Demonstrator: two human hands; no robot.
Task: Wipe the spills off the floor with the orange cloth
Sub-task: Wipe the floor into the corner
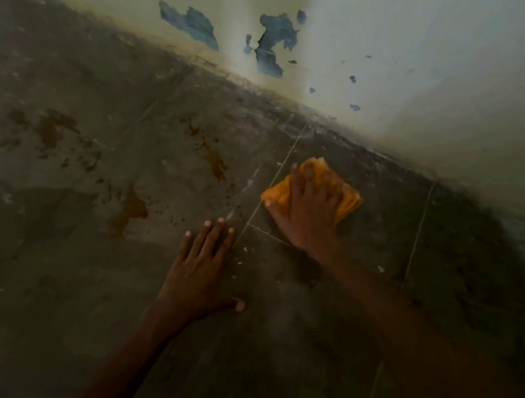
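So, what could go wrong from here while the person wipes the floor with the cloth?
1. The cloth under the right hand lies to the right of the brown spills; wiping only there may leave them on the floor.
2. The left hand presses flat on the floor near one puddle and might slide into it.
3. A single pass may smear the brown spills wider instead of lifting them.

The left hand (200, 270) lies flat, fingers spread; the right hand (310, 211) presses down, fingers seemingly straight.
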